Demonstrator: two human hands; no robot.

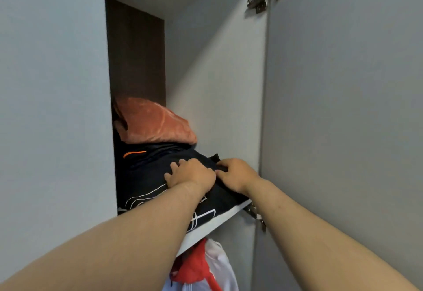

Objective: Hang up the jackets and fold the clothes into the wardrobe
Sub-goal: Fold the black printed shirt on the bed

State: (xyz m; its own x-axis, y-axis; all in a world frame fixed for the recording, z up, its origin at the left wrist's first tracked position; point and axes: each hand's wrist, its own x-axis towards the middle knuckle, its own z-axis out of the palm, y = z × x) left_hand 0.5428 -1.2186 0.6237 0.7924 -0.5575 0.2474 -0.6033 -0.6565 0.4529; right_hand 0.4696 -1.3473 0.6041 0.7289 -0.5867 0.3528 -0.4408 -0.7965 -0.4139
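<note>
Garment (142,176) at shelf edge (225,219) | left hand (191,174) presses — right hand (238,176) pinches

readable text: none, honestly
dark folded garment (142,176): white outline print, lower middle of the frame, just lines to me, can't make out letters

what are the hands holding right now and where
The right hand pinches the dark folded garment at its right edge; the left hand only presses on its top.
</note>
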